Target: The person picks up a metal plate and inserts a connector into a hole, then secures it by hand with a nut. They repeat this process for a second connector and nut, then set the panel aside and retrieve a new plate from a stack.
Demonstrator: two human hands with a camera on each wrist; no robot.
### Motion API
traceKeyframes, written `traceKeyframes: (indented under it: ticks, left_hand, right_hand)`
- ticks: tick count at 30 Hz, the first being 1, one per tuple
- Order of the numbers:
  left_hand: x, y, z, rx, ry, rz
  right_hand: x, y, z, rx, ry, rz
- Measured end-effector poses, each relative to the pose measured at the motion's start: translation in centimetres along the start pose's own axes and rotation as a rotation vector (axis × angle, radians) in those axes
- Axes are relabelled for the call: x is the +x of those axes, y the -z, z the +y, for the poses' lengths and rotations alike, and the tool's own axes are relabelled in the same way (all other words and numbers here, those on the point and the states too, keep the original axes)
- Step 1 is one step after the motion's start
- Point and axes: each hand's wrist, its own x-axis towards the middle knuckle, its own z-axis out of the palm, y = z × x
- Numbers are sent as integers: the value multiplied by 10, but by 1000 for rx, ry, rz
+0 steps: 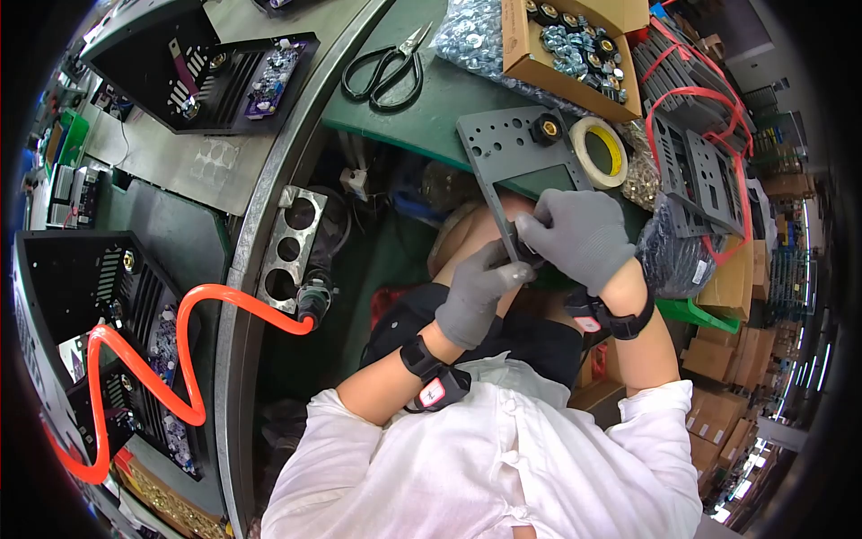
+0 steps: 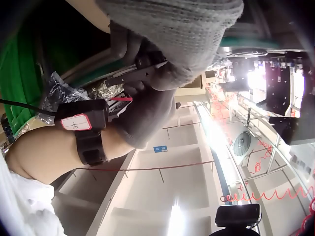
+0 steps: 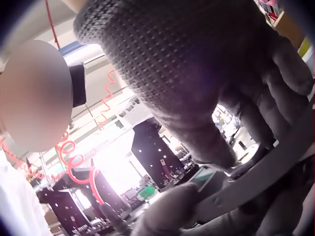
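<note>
A grey metal panel [image 1: 514,148] with round holes and a rectangular cutout leans from the bench edge over the person's lap. One black round foot with a brass-coloured centre [image 1: 546,130] sits at its far end. The gloved left hand [image 1: 476,296] grips the panel's near end, thumb on the edge. At that same end, the gloved right hand [image 1: 584,238] pinches a second black round foot [image 3: 244,167] against the panel, between thumb and fingers. In the left wrist view, the panel edge [image 2: 130,76] runs between both gloves, and the fingers hide most of the foot.
Beside the panel lie a tape roll [image 1: 599,153], scissors [image 1: 386,72] and an open carton [image 1: 575,85] of bolts and black feet. Grey panels with red strapping [image 1: 700,171] are stacked right. On the left, a coiled orange hose [image 1: 193,359] hangs near black housings [image 1: 153,72].
</note>
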Motion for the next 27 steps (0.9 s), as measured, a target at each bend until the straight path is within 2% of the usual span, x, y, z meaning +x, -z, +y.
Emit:
traceKeyframes:
  ticks: [1,2,7,9,16,18,19,21,22,27]
  left_hand:
    - [0,1,1,-6,-1,4]
    - [-1,2,2,-30,-5,-17]
    - [-1,-3,-3,-97,-12,-79]
    - [-2,-6,-4,-91,-1,-30]
    - [-4,-4,-13,-92,11,-28]
    - [-6,-8,-10,-72,5,-41]
    - [-6,-9,-7,-77,3,-38]
    - [-6,-10,-2,-18,19,-21]
    - [-6,-11,0,-22,21,-18]
    - [-4,-7,-10,-7,7,-34]
  right_hand:
    - [0,-1,4,68,-45,-8]
    - [-8,5,5,173,13,35]
    - [-24,-3,4,89,57,94]
    - [-29,-7,2,16,141,157]
    - [-32,1,11,59,264,56]
    - [-27,3,20,168,453,88]
    - [-28,3,17,166,456,82]
    - [-32,5,7,332,102,151]
    - [-32,3,5,312,30,132]
    - [-35,-6,-1,69,120,193]
